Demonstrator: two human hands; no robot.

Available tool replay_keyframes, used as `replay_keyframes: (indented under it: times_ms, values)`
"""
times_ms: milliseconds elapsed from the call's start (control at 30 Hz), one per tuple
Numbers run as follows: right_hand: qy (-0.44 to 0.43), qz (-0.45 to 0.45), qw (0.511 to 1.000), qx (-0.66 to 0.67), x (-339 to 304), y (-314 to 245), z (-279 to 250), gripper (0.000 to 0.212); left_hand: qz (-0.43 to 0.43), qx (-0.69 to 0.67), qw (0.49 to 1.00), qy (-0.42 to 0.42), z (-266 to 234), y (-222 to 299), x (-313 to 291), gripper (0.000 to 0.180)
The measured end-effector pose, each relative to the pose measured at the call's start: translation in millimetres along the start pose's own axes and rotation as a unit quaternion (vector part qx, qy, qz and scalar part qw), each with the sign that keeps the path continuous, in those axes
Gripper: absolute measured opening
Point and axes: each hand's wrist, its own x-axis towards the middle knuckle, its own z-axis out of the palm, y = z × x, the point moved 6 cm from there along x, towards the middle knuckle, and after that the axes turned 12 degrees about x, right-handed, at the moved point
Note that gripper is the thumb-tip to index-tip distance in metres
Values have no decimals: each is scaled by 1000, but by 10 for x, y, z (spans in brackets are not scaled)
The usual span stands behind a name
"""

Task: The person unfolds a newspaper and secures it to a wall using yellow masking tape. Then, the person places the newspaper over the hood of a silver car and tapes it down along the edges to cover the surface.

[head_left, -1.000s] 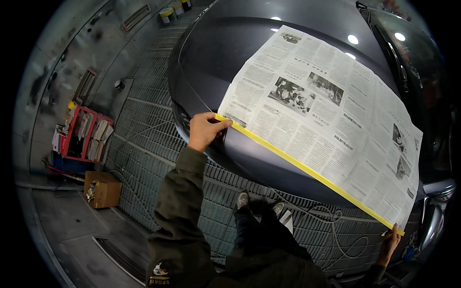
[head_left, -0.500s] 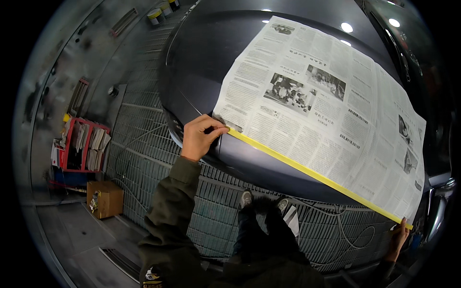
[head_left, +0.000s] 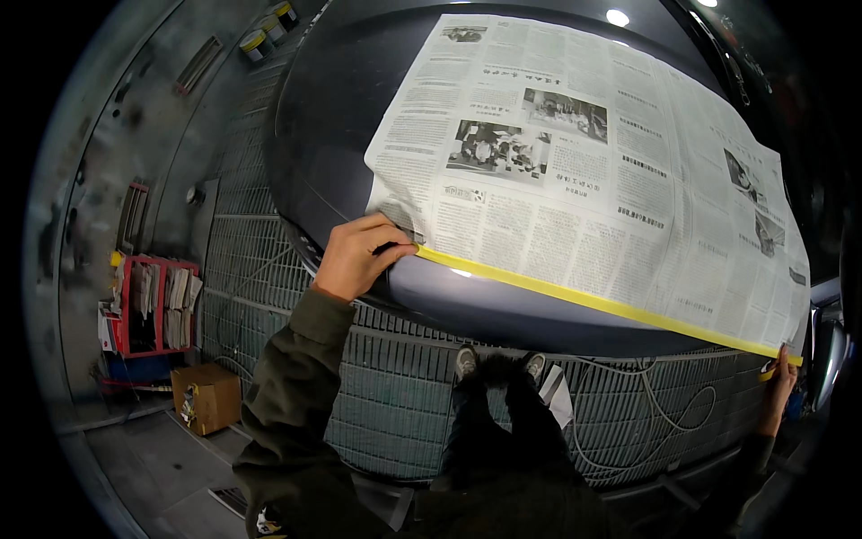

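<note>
Newspaper sheet (head_left: 575, 171) with yellow tape (head_left: 584, 304) along its near edge, spread over a dark car body (head_left: 323, 103).
Left hand (head_left: 357, 256) and right hand (head_left: 779, 382) each pinch 1 end of the taped edge, fingertips clamped. At left, a red rack (head_left: 162, 305) holds papers (head_left: 182, 296); the contents of a cardboard box (head_left: 215, 404) are indistinct.

Left hand (head_left: 355, 256) in pinch grip.
</note>
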Motion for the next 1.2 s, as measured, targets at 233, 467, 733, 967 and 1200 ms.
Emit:
replay_keyframes:
  times_ms: [233,467,733,967,1200]
  values:
    - [-2,-11,1000,2,254,-27,-58,22,8,2,1000,4,24,55,-49,15]
    - [-23,3,1000,-6,246,-1,155,23,34,29,999,-4,42,160,-70,16]
    - [-36,4,998,-45,194,16,184,26,74,40,996,-19,143,477,65,15]
    - [-28,-6,998,-49,206,98,136,23,90,42,995,-21,227,683,134,15]
    - [-23,-7,999,-41,191,158,191,25,108,30,993,-36,346,1000,231,14]
